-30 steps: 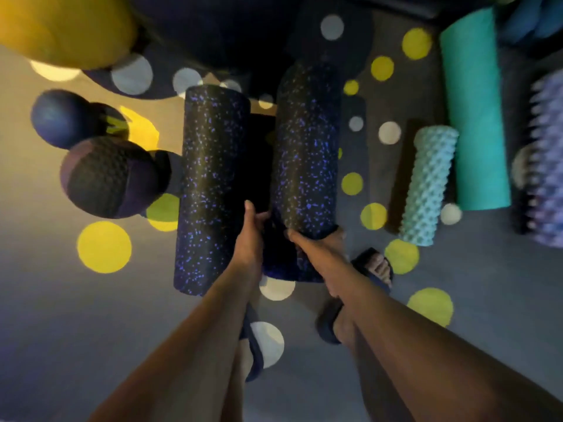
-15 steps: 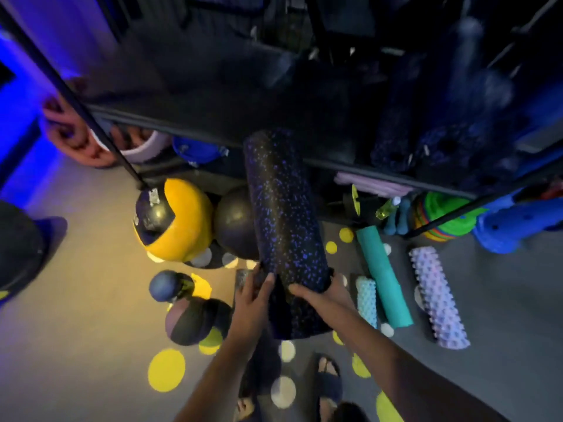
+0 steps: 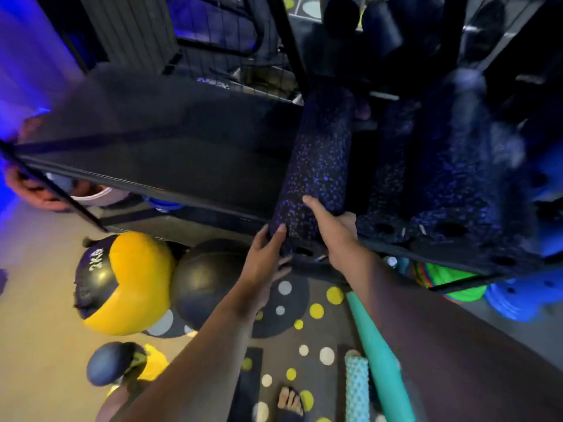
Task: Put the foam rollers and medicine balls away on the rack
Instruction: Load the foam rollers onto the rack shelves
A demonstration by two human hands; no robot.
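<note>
Black speckled roller (image 3: 316, 153) sits clasped between your hands: your left hand (image 3: 263, 263) curls round its near end, your right hand (image 3: 333, 229) grips its right side. Beyond them it reaches onto the rack shelf (image 3: 182, 132), beside matching rollers (image 3: 393, 178) to the right.

I see matt, speckled foam on the foam roller (image 3: 316, 166), black metal on the rack (image 3: 170, 190), and glossy medicine balls (image 3: 128, 281).
</note>
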